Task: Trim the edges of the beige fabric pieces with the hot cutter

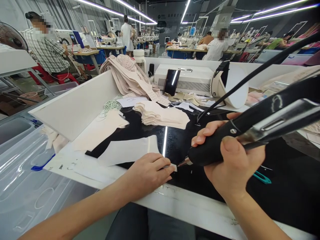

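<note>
My right hand (232,156) is wrapped round a black handheld tool (208,148) with a metal lever and a black cable. Its pointed metal tip is just right of a small pale piece (173,167) at my left fingertips. My left hand (150,173) has its fingers together, pressing that small piece on the black work surface (175,140). Behind my left hand lies a white fabric panel (130,150) with a cream strip at its right end. A stack of beige cut pieces (165,115) sits further back, and more cream pieces (102,130) lie to the left.
At the back are a white vented box (195,78), a phone (172,81), a white cone-shaped shade (235,88) and piled beige fabric (127,75). A teal tool (262,177) lies right. Clear plastic bins (20,180) stand left. People sit at machines beyond.
</note>
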Demonstrator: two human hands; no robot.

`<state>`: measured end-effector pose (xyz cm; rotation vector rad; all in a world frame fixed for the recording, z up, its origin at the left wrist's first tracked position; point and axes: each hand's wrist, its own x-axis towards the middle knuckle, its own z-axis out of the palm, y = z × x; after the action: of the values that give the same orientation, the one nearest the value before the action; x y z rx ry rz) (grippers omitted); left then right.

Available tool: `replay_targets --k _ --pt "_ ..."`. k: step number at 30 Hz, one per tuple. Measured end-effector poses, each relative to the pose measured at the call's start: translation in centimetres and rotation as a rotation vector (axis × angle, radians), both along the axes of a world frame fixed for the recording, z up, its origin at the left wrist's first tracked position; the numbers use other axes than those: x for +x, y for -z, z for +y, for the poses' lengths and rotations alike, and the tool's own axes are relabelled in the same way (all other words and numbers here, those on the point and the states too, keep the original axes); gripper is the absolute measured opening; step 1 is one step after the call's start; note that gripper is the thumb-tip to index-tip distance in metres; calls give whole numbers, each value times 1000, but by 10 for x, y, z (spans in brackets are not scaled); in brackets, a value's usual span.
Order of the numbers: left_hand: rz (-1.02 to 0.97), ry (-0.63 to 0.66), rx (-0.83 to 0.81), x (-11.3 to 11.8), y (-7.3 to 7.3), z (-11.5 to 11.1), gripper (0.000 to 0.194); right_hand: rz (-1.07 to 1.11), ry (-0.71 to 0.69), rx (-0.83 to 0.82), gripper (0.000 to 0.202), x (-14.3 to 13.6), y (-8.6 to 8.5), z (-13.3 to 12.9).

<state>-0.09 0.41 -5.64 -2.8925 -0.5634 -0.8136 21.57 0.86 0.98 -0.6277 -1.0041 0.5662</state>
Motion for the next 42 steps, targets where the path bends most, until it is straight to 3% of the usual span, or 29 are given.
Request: replay_targets --k 27,42 --pt "-18 10 -10 1 -2 0 24 -7 -21 -42 50 -1 5 -8" --pt "-8 0 -84 -24 -1 2 20 -19 17 -16 50 8 4 -15"
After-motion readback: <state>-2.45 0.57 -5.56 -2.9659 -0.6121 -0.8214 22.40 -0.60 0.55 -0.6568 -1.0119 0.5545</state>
